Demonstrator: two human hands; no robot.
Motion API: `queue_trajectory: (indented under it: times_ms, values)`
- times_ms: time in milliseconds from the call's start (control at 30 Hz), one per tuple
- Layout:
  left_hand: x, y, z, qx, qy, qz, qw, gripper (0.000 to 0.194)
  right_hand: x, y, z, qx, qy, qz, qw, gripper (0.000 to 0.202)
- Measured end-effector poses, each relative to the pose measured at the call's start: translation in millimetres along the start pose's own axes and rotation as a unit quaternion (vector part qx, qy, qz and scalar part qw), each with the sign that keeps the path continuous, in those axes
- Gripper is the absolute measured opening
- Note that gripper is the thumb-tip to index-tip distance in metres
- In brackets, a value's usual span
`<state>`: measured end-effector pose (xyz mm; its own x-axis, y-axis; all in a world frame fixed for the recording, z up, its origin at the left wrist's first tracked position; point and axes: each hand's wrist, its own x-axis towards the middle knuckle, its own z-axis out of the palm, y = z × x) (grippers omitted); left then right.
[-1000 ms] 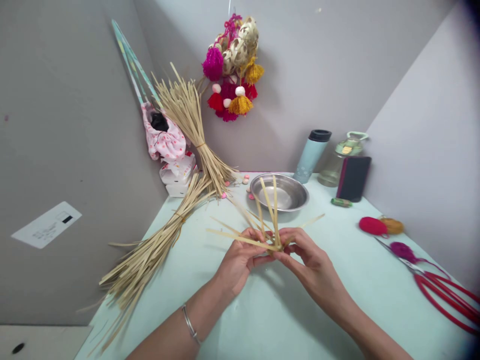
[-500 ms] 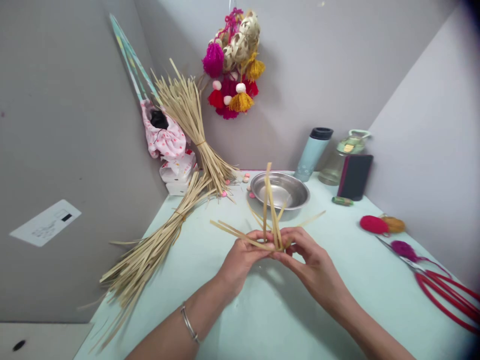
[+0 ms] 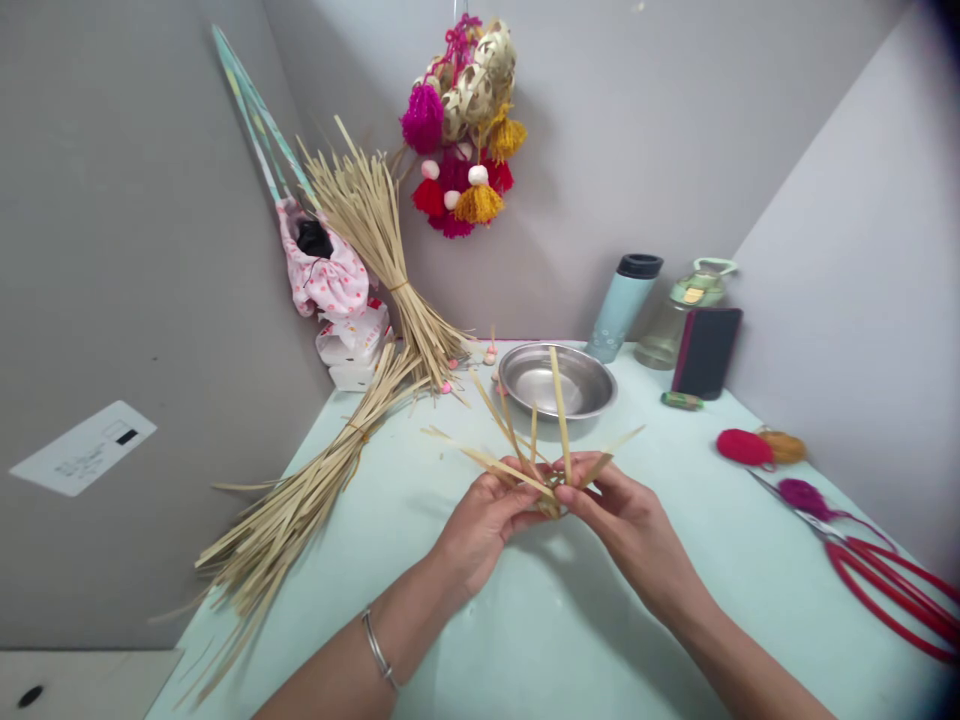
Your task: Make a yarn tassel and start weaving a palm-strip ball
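A small piece of woven strips (image 3: 553, 508) is held between both hands over the table, its loose flat ends fanning out. My left hand (image 3: 487, 520) is closed on its left side, thumb pressed on strips that point left. My right hand (image 3: 619, 500) pinches the right side, with thumb and fingers at the foot of one upright pale strip (image 3: 559, 410). The fingertips partly cover the weave. Beyond the hands stands a round metal bowl (image 3: 600, 398). A silver bangle (image 3: 379, 648) circles the left wrist.
Two tied bundles of dry strips, one lying (image 3: 300, 510) and one leaning (image 3: 367, 215), are at the left. At the right are red-handled scissors (image 3: 847, 560), yarn balls (image 3: 742, 447), a phone (image 3: 706, 352) and two bottles (image 3: 624, 308). Tasselled woven balls (image 3: 476, 95) hang on the wall.
The woven piece has turned in my hands. Strips that stood together have spread apart, and one now stands upright by my right thumb. More of the weave shows below the fingers.
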<state>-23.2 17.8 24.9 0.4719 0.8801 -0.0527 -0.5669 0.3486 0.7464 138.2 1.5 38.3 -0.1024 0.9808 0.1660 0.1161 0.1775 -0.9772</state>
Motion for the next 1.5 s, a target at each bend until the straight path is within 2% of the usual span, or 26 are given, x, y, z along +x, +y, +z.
queue_trajectory:
  times_ms: [167,367,567,667,800,933,1000,1033,1133,1200,1267,1367,1500]
  values:
    - [0,0,-2.1,-0.006,-0.010,-0.003,1.000,0.012,-2,-1,2,0.017,-0.005,-0.004,1.000,0.010]
    - [0,-1,-2.5,-0.003,-0.039,-0.010,0.999,0.014,-4,-3,5,0.039,0.029,0.026,0.998,0.015]
    - [0,-2,-3.4,-0.018,-0.056,-0.002,0.998,0.013,-5,0,7,0.029,0.058,0.019,0.998,0.020]
    - [1,-3,-5.1,0.000,-0.050,-0.003,0.999,0.014,-2,0,6,0.008,0.043,0.017,0.999,0.021]
    - [1,-6,-4.7,0.069,-0.015,0.014,0.997,0.011,0,1,4,-0.060,0.013,0.024,0.998,0.025]
    - [2,-9,-3.9,0.081,0.011,0.027,0.996,0.032,-1,4,3,-0.087,-0.003,0.006,0.996,0.024]
    - [3,-8,-5.5,0.060,0.019,0.023,0.998,0.040,-3,5,5,-0.077,0.000,-0.008,0.997,0.017]
    - [4,-7,-6.8,0.048,0.025,0.022,0.998,0.041,-3,5,5,-0.065,0.006,-0.016,0.998,0.013]
    - [5,-2,-11.1,0.010,0.049,0.031,0.998,0.045,-4,4,5,-0.043,0.040,-0.036,0.998,0.022]
    - [6,1,-12.6,-0.011,0.050,0.041,0.998,0.052,-4,4,4,-0.059,0.067,-0.039,0.995,0.016]
    - [5,4,-12.3,-0.022,0.040,0.047,0.998,0.061,-4,3,2,-0.070,0.069,-0.009,0.995,0.017]
    - [3,5,-9.2,-0.004,0.032,0.052,0.998,0.071,0,4,1,-0.022,0.038,0.058,0.997,0.026]
    - [1,5,-6.7,0.050,0.015,0.058,0.997,0.080,3,5,1,0.038,0.015,0.067,0.997,0.034]
